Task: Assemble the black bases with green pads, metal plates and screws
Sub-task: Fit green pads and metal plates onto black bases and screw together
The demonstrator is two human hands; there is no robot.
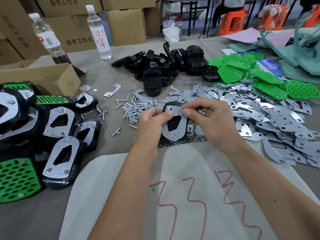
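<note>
Nearest us lies a pale sheet [121, 196] with red scrawl, cut off by the bottom edge; both forearms cross it. Above it we hold one black base [174, 122] upright over the table, a metal plate [173, 125] laid on its face and a screw end showing at the lower hole. The left hand [150, 123] grips the base's left edge, thumb pressed on the plate. The right hand [213, 116] pinches the plate's upper right between thumb and forefinger; its other fingers curl loosely — what lies behind them we cannot tell.

To the left, finished assemblies [57, 144] are piled, some showing green pads, the pile cut by the frame edge. Just behind the hands sit loose screws [136, 108]; small nuts [173, 143] peek from under the sheet's edge. To the right spread loose plates [259, 116].

Farther back: unassembled black bases [164, 66], green pads [242, 71], two bottles [98, 32] — and cardboard boxes [124, 25], their print partly blurred.
</note>
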